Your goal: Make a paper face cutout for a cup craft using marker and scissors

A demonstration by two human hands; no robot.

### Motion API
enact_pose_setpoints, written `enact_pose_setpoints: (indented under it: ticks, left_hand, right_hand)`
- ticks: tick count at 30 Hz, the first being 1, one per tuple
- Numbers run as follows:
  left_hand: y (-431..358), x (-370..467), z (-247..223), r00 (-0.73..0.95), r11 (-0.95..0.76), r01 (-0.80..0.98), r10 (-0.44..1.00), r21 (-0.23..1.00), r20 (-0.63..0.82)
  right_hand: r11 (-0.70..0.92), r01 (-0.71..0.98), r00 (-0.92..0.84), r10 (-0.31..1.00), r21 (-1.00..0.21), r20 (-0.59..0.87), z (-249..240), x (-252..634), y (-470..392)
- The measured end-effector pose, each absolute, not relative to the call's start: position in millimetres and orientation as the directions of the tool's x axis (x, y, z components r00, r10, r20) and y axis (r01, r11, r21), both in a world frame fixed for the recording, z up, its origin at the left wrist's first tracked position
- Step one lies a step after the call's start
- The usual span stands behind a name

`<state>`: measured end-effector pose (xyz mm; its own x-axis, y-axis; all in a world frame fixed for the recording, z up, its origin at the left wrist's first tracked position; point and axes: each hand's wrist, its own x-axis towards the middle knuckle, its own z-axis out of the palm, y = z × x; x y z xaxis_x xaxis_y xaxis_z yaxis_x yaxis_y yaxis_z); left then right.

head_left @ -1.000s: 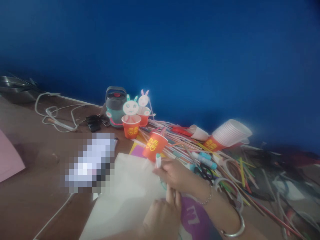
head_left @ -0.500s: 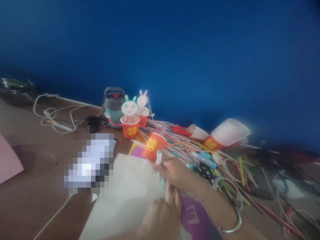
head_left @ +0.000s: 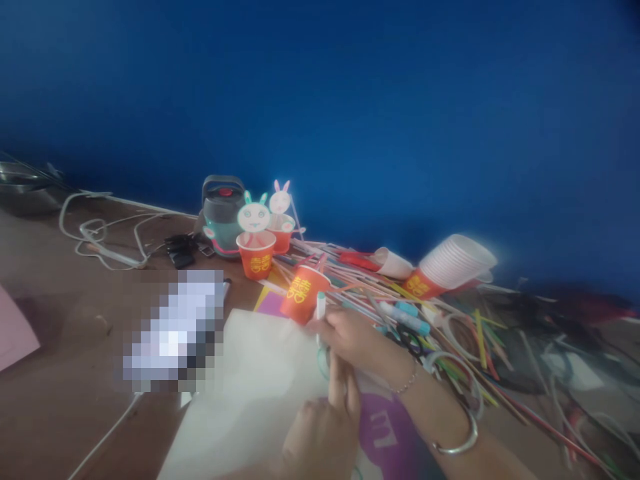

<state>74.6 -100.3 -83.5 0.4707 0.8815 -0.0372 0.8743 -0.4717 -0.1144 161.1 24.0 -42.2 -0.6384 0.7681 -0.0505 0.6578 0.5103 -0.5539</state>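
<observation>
My right hand point(head_left: 345, 333) is closed round an upright marker point(head_left: 321, 310) with a pale green end, over the white sheet point(head_left: 250, 380). Below it, my left hand point(head_left: 325, 423) rests on the sheet with fingers stretched forward, their tips close under my right hand. A green curved line point(head_left: 323, 362) shows on the sheet beside the fingertips. Just beyond my right hand, an orange-red paper cup point(head_left: 303, 293) with yellow characters leans to one side. A purple shape point(head_left: 385, 430) lies beneath my right forearm.
Two cups with rabbit faces point(head_left: 255, 218) stand by a grey-green flask point(head_left: 223, 217). A stack of cups point(head_left: 450, 260) lies at the right behind straws, markers point(head_left: 407, 317), tape rolls and scissors. At the left are a blurred-out phone point(head_left: 175, 327), cables and pink paper point(head_left: 15, 333).
The whole view has shifted slightly, with objects appearing a little further left. Both hands keep nearly the same pose, and the marker looks about the same in my right hand.
</observation>
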Motion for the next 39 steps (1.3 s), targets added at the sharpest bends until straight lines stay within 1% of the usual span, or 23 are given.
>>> enact_pose_setpoints:
  ticks: [5, 9, 12, 19, 28, 31, 34, 37, 39]
  left_hand:
    - [-100.7, 75.3, -86.2, 0.467, -0.469, 0.877, 0.883, -0.107, -0.04]
    - [-101.2, 74.0, -84.3, 0.462, -0.461, 0.879, 0.887, -0.12, -0.023]
    - [-101.5, 73.3, -79.7, 0.453, -0.45, 0.885, 0.892, -0.123, -0.005]
    - [-101.2, 74.1, -73.9, 0.409, -0.41, 0.911, 0.912, -0.05, -0.017]
    - [-100.1, 74.6, -68.5, 0.39, -0.39, 0.921, 0.918, 0.022, -0.064]
    - [-99.2, 74.5, -71.5, 0.413, -0.413, 0.911, 0.907, 0.017, -0.08]
    - [-97.9, 74.5, -74.1, 0.433, -0.435, 0.9, 0.896, -0.004, -0.097]
    - [-96.7, 74.9, -72.6, 0.446, -0.455, 0.889, 0.886, -0.053, -0.127]
    - [-95.5, 75.1, -69.7, 0.452, -0.464, 0.883, 0.881, -0.072, -0.141]
  right_hand:
    - [0.485, 0.643, -0.628, 0.777, -0.593, -0.045, -39.8, 163.3, 23.4]
    - [0.436, 0.678, -0.587, 0.805, -0.592, -0.079, -38.7, 165.0, 22.3]
    - [0.424, 0.675, -0.572, 0.818, -0.604, -0.066, -39.1, 166.7, 22.2]
    - [0.417, 0.65, -0.556, 0.831, -0.635, -0.024, -39.2, 171.5, 20.4]
    - [0.383, 0.578, -0.513, 0.857, -0.72, 0.044, -45.1, 179.9, 15.8]
    - [0.345, 0.518, -0.473, 0.878, -0.783, 0.074, -42.2, 186.3, 13.4]
    - [0.262, 0.448, -0.399, 0.914, -0.855, 0.071, -34.3, 195.9, 5.5]
    - [0.227, 0.46, -0.342, 0.938, -0.858, 0.065, -28.3, 206.5, -8.7]
    - [0.29, 0.488, -0.353, 0.928, -0.823, 0.118, -28.6, 212.9, -19.5]
